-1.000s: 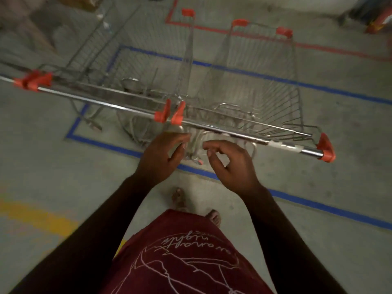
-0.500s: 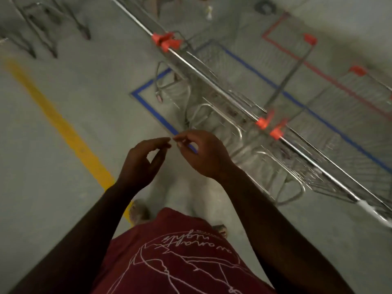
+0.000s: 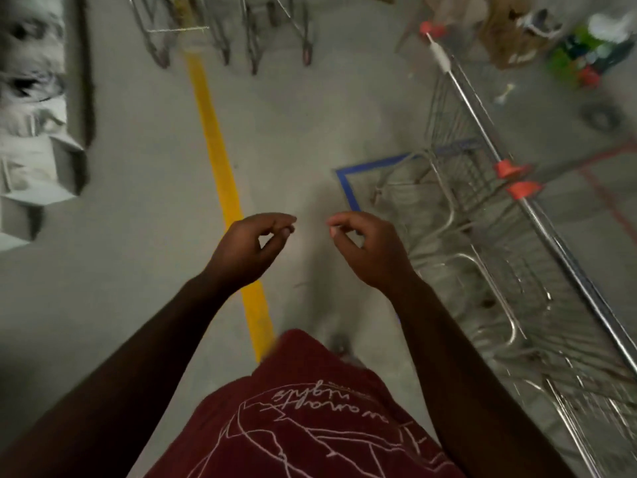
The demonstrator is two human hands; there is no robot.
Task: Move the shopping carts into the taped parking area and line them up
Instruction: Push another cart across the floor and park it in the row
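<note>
Two wire shopping carts stand side by side on my right, their chrome handles in one line with orange end caps (image 3: 515,179) meeting between them. The nearer cart (image 3: 537,326) and the farther cart (image 3: 458,112) sit inside the blue taped corner (image 3: 346,175). My left hand (image 3: 248,250) and my right hand (image 3: 365,250) hover over bare floor left of the carts, fingers loosely curled, holding nothing and touching no cart. More carts (image 3: 238,25) stand at the top, only their lower frames showing.
A yellow floor line (image 3: 220,174) runs from the far carts toward my feet. White boxes (image 3: 31,143) sit at the left edge. Bags and coloured clutter (image 3: 586,46) lie at the top right. Red tape (image 3: 606,201) crosses the floor beyond the carts.
My hands have come off the cart handles and I have turned left, so the parked carts slid to the right of view and the far carts came into sight.
</note>
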